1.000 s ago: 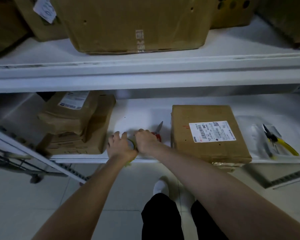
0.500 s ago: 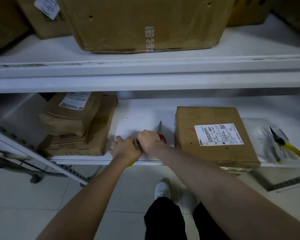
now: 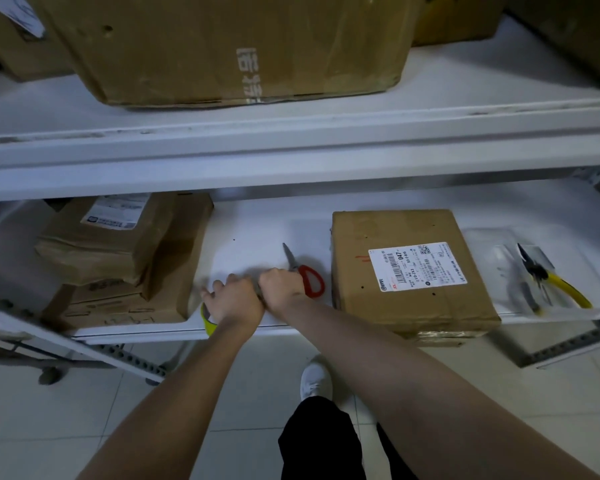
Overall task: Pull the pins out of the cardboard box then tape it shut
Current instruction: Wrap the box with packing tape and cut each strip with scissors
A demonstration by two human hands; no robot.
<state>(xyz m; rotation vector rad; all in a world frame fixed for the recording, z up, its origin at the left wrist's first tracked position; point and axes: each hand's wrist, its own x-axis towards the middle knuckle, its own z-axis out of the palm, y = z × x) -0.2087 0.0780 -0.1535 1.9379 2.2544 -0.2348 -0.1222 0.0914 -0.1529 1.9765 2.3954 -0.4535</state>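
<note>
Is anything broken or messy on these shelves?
Yes. The labelled box sticks out past the front edge of the lower shelf, with small holes in its top. The stacked boxes on the left look crumpled, and the big box above has holes.

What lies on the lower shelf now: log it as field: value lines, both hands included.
left hand: grips the tape roll at the front edge of the shelf
right hand: curled against the roll beside the left; what it pinches is hidden
scissors: red-handled, flat, just behind the right hand
cardboard box: flat, label up, right of the scissors, untouched
pliers: yellow-handled, far right, on clear plastic
</note>
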